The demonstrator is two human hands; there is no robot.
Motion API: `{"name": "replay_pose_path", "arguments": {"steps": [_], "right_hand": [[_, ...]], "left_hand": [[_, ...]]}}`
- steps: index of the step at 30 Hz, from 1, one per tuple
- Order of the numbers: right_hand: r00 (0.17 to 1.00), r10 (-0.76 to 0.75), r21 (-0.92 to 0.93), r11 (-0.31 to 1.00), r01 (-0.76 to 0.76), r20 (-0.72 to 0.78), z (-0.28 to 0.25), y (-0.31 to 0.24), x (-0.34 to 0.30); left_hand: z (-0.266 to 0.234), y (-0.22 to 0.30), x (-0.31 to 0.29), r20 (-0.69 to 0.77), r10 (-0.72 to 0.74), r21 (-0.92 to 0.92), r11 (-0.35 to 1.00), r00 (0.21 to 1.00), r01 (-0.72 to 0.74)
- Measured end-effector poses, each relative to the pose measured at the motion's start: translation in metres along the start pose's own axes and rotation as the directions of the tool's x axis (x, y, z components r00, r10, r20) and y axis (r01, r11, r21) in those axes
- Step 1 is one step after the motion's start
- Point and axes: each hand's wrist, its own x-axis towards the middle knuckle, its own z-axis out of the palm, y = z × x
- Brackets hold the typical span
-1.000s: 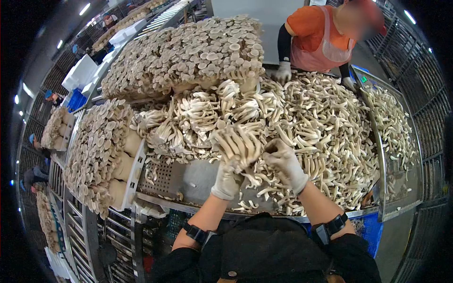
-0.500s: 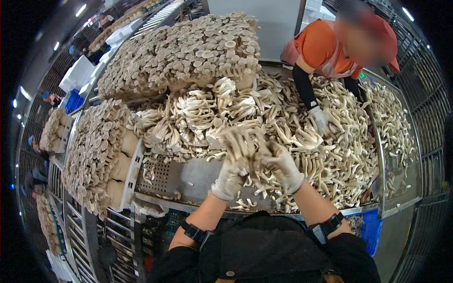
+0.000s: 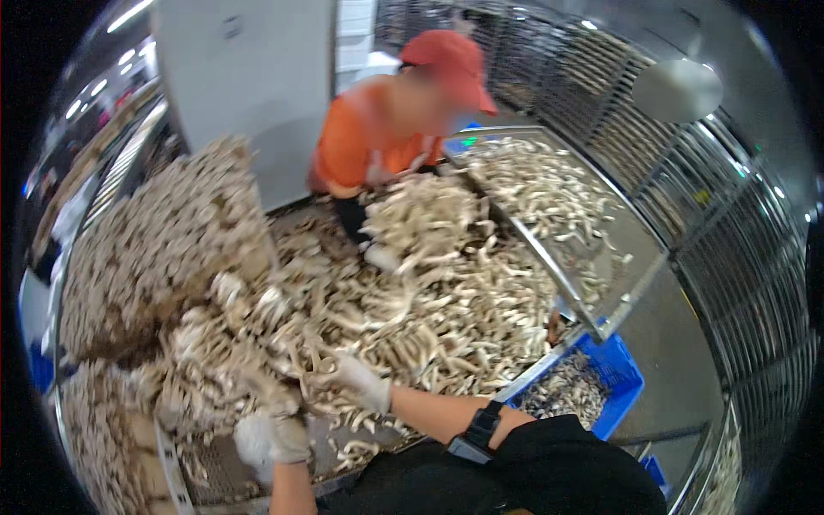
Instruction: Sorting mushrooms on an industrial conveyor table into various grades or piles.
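Note:
My gloved left hand [image 3: 279, 438] is closed on a clump of mushrooms [image 3: 268, 390], blurred by motion, above the metal table at the lower left. Close to its right, my gloved right hand [image 3: 356, 384] has its fingers curled round some loose mushroom stems at the near edge of the pile. The pile of separated mushrooms [image 3: 438, 330] spreads away from both hands. White-stemmed clumps [image 3: 202, 343] lie to the left of it.
A co-worker in orange [image 3: 348, 142] stands across the table, arms at a large mushroom bunch [image 3: 425, 215]. Blocks of uncut mushrooms [image 3: 163, 240] stand at left. A metal-framed tray [image 3: 601, 313] with mushrooms is at right, a blue crate [image 3: 631, 386] below it.
The view has swung to the right. My hands have drawn apart from the clump they both held. The co-worker now has a large bunch at their arms.

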Motion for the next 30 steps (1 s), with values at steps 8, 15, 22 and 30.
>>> {"name": "replay_pose_path", "arguments": {"steps": [8, 15, 22, 30], "right_hand": [[0.864, -0.503, -0.492, 0.742, 0.455, 0.04, -0.028, 0.033, 0.017], [0.917, -0.363, -0.784, 0.514, 0.347, 0.168, -0.04, 0.04, 0.03], [0.784, -0.584, -0.629, 0.532, 0.566, 0.211, -0.038, 0.055, 0.044], [0.993, -0.116, 0.265, 0.957, 0.115, -0.012, -0.018, 0.004, -0.004]], "left_hand": [[0.019, -0.027, 0.013, -0.015, 0.036, 0.18, 0.983, 0.999, -0.033], [-0.013, -0.034, 0.024, 0.059, -0.114, 0.239, 0.966, 0.992, 0.096], [-0.093, -0.062, 0.032, 0.144, -0.09, -0.008, 0.996, 0.986, 0.092], [-0.018, -0.037, 0.023, 0.337, -0.149, -0.053, 0.983, 0.93, 0.176]]}}
